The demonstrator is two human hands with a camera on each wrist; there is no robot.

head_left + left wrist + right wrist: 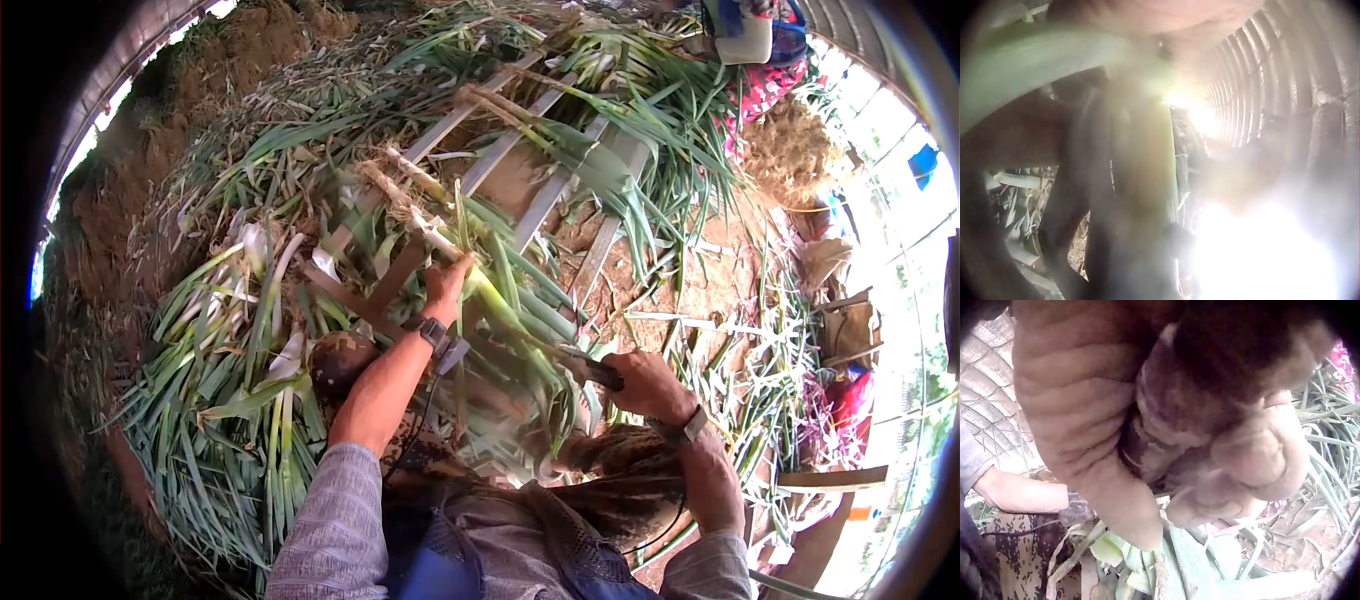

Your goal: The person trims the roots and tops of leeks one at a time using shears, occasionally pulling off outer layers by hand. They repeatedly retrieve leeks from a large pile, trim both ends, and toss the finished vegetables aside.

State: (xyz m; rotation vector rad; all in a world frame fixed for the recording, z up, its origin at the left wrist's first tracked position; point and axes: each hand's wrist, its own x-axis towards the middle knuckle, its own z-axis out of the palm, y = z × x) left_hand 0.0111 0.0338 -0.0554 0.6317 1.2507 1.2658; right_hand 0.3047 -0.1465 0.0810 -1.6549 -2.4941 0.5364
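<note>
In the head view my left hand [447,285] grips a leek [490,295] by its pale shank. Its hairy roots point up and away, and its green leaves run down towards my right hand [648,385]. That right hand holds a dark-handled knife [603,374], its fingers curled round the grip; the blade side points left, against the leek's leaves. The right wrist view shows the curled fingers [1254,456] close up, with leek leaves [1191,562] just below. Glare blurs the left wrist view, where a pale green stalk [1154,156] hangs below the hand.
A heap of leeks [230,420] lies to my left, more leeks [640,150] ahead on wooden slats [490,160]. Cut leaves [720,370] litter the soil at right. Another person in pink patterned clothing [765,95] is at the far right. My knees are close under my hands.
</note>
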